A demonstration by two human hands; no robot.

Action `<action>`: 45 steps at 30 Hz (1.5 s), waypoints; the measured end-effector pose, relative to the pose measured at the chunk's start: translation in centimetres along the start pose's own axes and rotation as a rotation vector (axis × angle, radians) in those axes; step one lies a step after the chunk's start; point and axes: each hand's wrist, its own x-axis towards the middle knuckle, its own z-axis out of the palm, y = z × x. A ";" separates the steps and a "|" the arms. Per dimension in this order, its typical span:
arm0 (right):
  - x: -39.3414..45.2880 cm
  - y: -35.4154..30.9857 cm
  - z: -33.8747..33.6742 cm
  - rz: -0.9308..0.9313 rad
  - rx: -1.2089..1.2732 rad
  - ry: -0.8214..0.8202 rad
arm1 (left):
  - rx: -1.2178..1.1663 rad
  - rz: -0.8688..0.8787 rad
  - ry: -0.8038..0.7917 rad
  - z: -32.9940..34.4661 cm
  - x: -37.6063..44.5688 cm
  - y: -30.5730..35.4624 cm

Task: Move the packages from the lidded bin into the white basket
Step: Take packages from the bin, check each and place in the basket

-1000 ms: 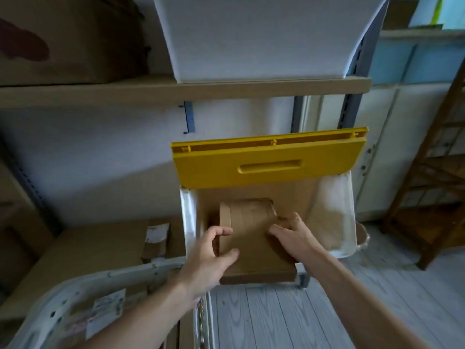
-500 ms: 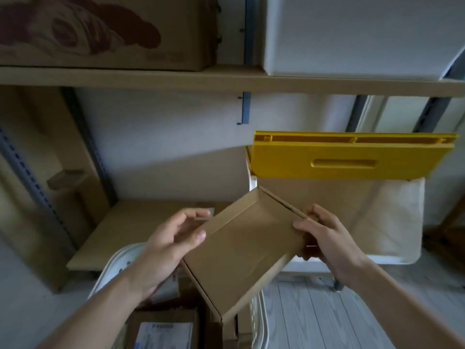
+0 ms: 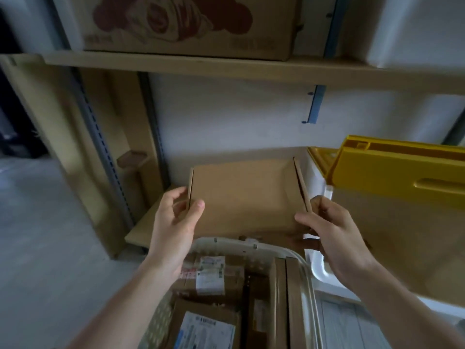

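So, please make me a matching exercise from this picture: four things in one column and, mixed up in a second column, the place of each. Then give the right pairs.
Things
1. flat brown box
2. yellow lid
3. printed carton
4. labelled parcels

Places
A. on the upper shelf
B. inside the white basket
C. held between the left hand and right hand, above the basket's far rim
D. standing open at the right edge of the view

Pairs: 1-C, 2-D, 3-A, 4-B
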 end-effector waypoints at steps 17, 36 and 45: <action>5.7 1.8 5.9 0.053 0.328 -0.409 | 0.124 0.015 -0.290 2.1 3.1 -2.2; 8.3 5.0 6.7 0.116 0.084 -0.418 | -0.215 0.041 -0.524 3.4 2.0 -2.3; 8.7 5.3 6.5 0.132 0.129 -0.175 | -0.579 -0.127 -0.632 0.6 2.8 -1.0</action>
